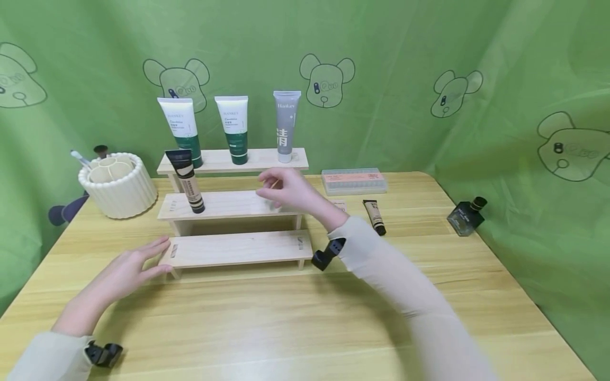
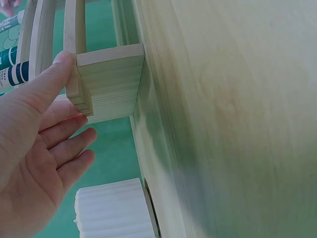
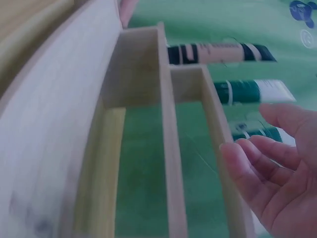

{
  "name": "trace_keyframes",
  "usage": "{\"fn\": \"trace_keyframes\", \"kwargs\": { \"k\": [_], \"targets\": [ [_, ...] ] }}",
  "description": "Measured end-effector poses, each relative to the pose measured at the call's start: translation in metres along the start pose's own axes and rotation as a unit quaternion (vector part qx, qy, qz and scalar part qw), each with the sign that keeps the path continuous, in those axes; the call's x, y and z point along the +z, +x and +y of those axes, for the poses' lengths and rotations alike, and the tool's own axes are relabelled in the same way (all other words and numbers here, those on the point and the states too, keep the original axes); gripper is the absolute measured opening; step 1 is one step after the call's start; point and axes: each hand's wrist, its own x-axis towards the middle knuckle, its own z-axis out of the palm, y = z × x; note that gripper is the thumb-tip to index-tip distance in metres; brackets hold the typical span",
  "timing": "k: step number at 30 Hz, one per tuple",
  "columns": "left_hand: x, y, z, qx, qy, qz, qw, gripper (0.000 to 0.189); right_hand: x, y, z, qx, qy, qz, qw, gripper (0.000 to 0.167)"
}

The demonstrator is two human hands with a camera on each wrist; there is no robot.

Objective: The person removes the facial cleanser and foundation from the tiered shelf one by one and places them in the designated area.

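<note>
A three-tier wooden shelf [image 1: 240, 248] stands on the table. My left hand [image 1: 125, 272] touches the left end of its lowest board, thumb at the front corner; the left wrist view shows the thumb [image 2: 62, 62] against the board [image 2: 75, 29]. My right hand [image 1: 295, 190] hovers about the middle board's right end, fingers loosely bent and holding nothing. A black-and-beige tube [image 1: 189, 182] stands on the middle board's left end. Two white-and-green tubes [image 1: 183, 124] and a grey tube [image 1: 287, 124] stand on the top board.
To the left is a white ribbed brush holder [image 1: 119, 193]. Behind my right forearm lie a flat clear case [image 1: 354, 182], a small beige-and-black tube [image 1: 374, 216] and a partly hidden small item. A dark bottle [image 1: 466, 217] lies near the right edge. Green cloth hangs around.
</note>
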Motion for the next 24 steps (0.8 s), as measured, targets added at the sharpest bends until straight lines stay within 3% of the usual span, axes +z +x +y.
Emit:
{"fn": "trace_keyframes", "kwargs": {
  "k": [10,24],
  "targets": [
    [0.000,-0.001,0.000,0.002,0.000,0.004,1.0000,0.062,0.043,0.030,-0.016,-0.015,0.021,-0.019,0.9995,0.036],
    [0.000,-0.001,0.000,0.003,-0.001,0.005,1.0000,0.060,0.085,0.055,-0.034,-0.050,0.046,0.006,0.9977,0.039]
  ]
}}
